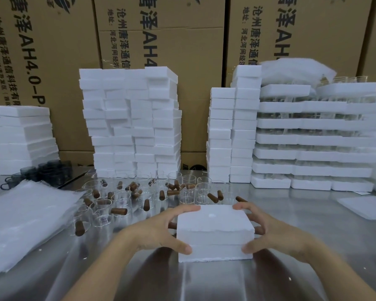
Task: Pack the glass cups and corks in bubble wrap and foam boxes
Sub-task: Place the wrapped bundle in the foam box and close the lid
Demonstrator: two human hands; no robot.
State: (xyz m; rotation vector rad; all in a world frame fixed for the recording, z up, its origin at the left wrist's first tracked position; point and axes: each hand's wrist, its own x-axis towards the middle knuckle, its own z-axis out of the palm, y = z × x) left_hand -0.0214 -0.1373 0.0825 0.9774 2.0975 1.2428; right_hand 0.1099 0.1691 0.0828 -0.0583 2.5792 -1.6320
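Resting on the steel desk [204, 279] right in front of the person, the closed foam box [214, 230] is held from both sides. The left hand [159, 230] clamps its left end, thumb on the near lower corner and fingers curled over the far top edge; the right hand [274, 231] mirrors it on the right end. Each grip is spread about as wide as the box is deep and pressed onto the foam, so the box sits squarely between the two, neither hand nearer than the other. Its long axis runs left to right across the body, and a seam along the front face shows lid meeting base.

Just behind it stand the loose glass cups [187, 190], upright and close together, with brown corks [118, 211] scattered among and on them. Bubble wrap sheets [24, 220] lie in a pile to the left. Farther back rise stacks of foam boxes [130, 122], with two narrower columns [232, 135] to the right.

Likely this box is packed and ready to be carried off; lifting it calls for even pressure from both ends so the lid stays seated.
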